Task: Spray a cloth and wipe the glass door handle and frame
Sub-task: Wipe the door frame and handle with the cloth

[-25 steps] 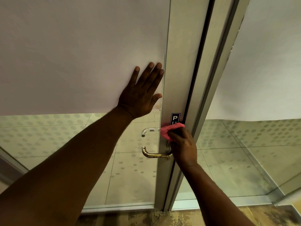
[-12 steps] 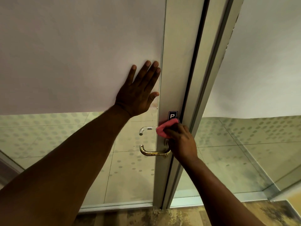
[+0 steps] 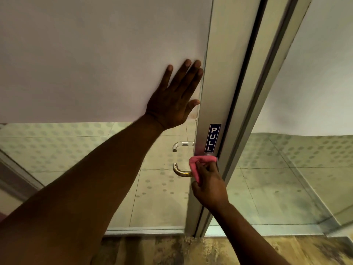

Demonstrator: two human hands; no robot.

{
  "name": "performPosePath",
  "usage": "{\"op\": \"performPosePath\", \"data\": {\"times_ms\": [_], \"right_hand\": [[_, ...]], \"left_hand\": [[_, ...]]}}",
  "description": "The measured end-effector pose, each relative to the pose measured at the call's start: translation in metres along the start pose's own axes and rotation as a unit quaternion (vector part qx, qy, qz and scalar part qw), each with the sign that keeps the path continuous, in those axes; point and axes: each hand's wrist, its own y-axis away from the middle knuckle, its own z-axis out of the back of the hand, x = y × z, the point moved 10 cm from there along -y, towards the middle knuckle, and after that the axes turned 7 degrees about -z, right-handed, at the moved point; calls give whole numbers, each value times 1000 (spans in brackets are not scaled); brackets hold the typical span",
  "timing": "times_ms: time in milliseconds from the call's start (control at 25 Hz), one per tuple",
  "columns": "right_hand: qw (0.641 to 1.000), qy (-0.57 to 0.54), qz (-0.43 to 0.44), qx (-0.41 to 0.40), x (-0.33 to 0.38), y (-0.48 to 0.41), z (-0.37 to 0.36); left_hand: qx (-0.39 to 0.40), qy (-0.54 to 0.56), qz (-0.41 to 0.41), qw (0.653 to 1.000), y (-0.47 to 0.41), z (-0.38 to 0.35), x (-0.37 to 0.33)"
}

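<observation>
Two hands: both at the glass door, the right one low and nearer, the left one higher up.
Floor: worn, mottled flooring (image 3: 172, 249) runs along the bottom edge, up to the door's bottom rail.
Right hand: the right hand (image 3: 209, 186) is clenched around a pink cloth (image 3: 198, 163), knuckles toward the camera, wrist coming up from the lower right.
Pink cloth: bunched in the right hand's fingers and pressed against the metal door frame (image 3: 215, 92), just below the sticker; a fold hangs down the hand's left side.
Handle: a brass-coloured lever handle (image 3: 180, 172) sticks out to the left of the frame, its inner end hidden behind the cloth and fingers. Whether the cloth touches it cannot be told.
Second handle: a silver lever (image 3: 180, 145) shows above it, on the far side of the glass.
Sticker: a dark blue PULL sticker (image 3: 212, 138) is fixed upright on the frame, fully visible above the cloth.
Left hand: the left hand (image 3: 176, 100) lies flat and released, fingers spread, palm against the frosted glass panel (image 3: 95, 64), fingertips just beside the frame's edge.
Beyond the glass: pale floor tiles (image 3: 277, 178) with dotted patches show through the clear lower part of the door and the side pane.
</observation>
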Motion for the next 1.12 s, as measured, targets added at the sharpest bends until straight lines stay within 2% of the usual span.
{"op": "performPosePath", "data": {"times_ms": [160,280,400,520,680,760,800,880,1000,1040,1120], "right_hand": [[999,17,41,28,44,9,-30],[999,29,35,9,68,2,-40],[994,73,76,-14,73,4,-42],[991,54,115,-34,59,17,-29],[997,1,-30,-69,-29,5,10],[992,-85,-64,-75,-56,3,22],[981,-162,-72,-80,-59,5,22],[937,-317,-117,-90,-55,12,10],[882,-412,-205,-98,-64,15,-19],[886,-403,-209,-96,-64,12,-19],[934,-302,-164,-100,-54,2,-5]], "left_hand": [[-1,-5,2,1000,1,-1,1],[-3,-6,1,1000,-1,0,1],[5,-6,2,1000,0,-1,2],[8,-3,1,1000,0,-1,1],[17,1,6,1000,2,-4,3],[15,2,5,1000,1,-4,1],[13,2,4,1000,1,-4,0],[12,2,4,1000,0,-4,2],[14,0,5,1000,0,-3,2],[15,1,5,1000,0,-3,1],[14,2,3,1000,1,-4,1]]}}
